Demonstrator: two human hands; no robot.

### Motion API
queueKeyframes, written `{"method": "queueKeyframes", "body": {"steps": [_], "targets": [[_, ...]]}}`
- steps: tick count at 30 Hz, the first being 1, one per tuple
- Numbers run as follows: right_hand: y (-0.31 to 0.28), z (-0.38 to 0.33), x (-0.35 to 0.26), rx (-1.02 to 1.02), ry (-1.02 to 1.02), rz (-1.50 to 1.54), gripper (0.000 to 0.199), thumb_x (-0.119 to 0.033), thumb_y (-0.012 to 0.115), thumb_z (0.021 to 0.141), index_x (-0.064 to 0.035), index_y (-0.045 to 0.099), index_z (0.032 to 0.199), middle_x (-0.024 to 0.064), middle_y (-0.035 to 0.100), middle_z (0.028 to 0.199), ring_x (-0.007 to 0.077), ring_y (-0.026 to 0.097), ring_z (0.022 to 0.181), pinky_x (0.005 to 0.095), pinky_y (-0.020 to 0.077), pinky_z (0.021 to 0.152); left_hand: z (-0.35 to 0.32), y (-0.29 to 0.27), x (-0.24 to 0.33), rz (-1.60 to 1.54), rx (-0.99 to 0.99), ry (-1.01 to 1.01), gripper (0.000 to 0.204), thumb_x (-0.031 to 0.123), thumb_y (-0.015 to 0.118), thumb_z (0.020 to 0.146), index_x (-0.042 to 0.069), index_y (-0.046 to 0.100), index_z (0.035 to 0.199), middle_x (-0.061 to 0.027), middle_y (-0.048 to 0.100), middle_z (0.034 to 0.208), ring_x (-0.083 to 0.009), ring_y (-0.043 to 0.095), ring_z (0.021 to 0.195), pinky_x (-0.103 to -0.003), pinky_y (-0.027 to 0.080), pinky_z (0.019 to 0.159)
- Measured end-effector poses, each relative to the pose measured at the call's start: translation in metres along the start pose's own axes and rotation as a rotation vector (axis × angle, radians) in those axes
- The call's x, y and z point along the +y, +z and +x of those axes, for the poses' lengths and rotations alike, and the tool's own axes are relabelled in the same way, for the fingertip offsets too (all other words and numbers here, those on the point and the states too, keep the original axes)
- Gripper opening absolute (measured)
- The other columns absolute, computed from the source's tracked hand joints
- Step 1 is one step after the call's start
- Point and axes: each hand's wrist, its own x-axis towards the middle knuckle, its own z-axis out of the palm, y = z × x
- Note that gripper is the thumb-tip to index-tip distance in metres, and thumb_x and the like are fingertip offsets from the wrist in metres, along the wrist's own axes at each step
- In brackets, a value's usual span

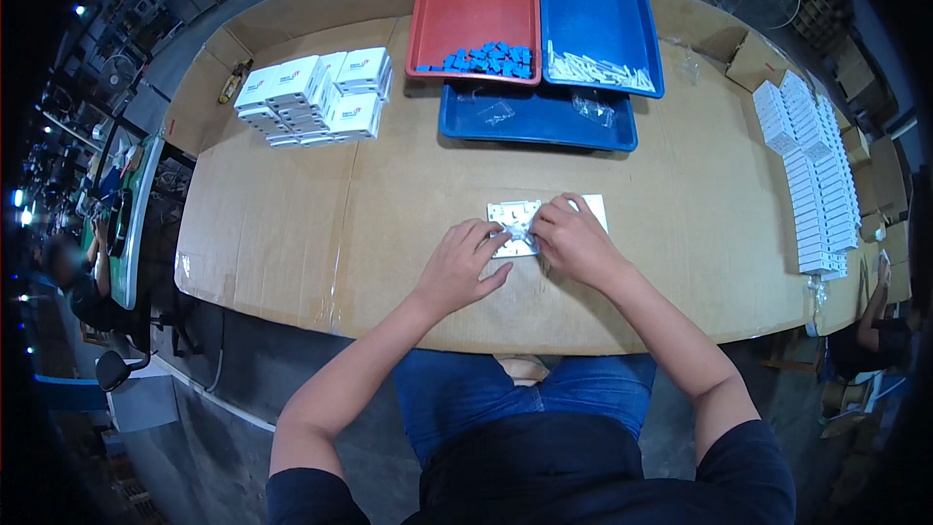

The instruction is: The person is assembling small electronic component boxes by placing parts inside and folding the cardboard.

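A white plastic plate (502, 215) with moulded parts on its face lies flat on the cardboard table top. My left hand (457, 264) rests its fingertips on the plate's left part, with the thumb spread away from them. My right hand (575, 238) pinches at the plate's right side; whatever sits between its fingertips is hidden. Beneath and beyond that hand, a smooth white panel (596, 207) shows partly.
A red tray (473, 10) holds blue pieces; beside it a blue tray (595, 19) holds white sticks. Another blue tray (535, 133) with clear plastic bags lies under them. White boxes (355, 117) stack at left, white stacked pieces (821, 190) at right. People sit at both sides.
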Motion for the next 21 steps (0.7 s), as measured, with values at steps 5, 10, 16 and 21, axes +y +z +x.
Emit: {"method": "queueKeyframes", "body": {"steps": [5,10,16,21], "targets": [[-0.018,0.014,0.007,-0.113,0.009,0.018,0.010,-0.014,0.072,0.087,-0.0073,0.075,0.093,0.0092,0.070,0.089,0.0286,0.067,0.097,0.0500,0.0431,0.107,-0.001,0.002,-0.003,-0.001,0.006,0.017,0.050,0.025,0.079,0.083,0.004,0.065,0.127,-0.0130,0.063,0.126,-0.0324,0.060,0.115,-0.044,0.048,0.100],[-0.038,0.075,0.048,0.032,0.043,0.017,0.010,-0.015,0.069,0.091,-0.0071,0.075,0.094,0.0113,0.071,0.091,0.0309,0.067,0.096,0.0463,0.0469,0.099,-0.001,-0.005,-0.001,-0.043,0.044,-0.070,0.072,0.032,0.082,0.080,0.003,0.055,0.140,-0.0182,0.057,0.137,-0.0368,0.055,0.127,-0.047,0.044,0.109],[-0.039,0.176,0.108,0.298,0.136,-0.070,0.017,-0.011,0.067,0.089,-0.0050,0.074,0.103,0.0130,0.070,0.099,0.0321,0.065,0.107,0.0460,0.0473,0.099,0.004,-0.011,-0.002,-0.026,0.004,-0.193,0.091,0.038,0.083,0.076,0.001,0.043,0.150,-0.0222,0.047,0.149,-0.0403,0.042,0.142,-0.051,0.033,0.119],[-0.025,0.220,0.158,0.252,0.008,-0.355,0.035,-0.009,0.068,0.088,-0.0087,0.069,0.123,0.0124,0.064,0.120,0.0303,0.058,0.124,0.0508,0.0406,0.112,0.004,-0.007,-0.005,-0.072,-0.020,-0.192,0.088,0.036,0.082,0.078,0.001,0.044,0.149,-0.0210,0.050,0.147,-0.0392,0.043,0.142,-0.050,0.033,0.119]]}}
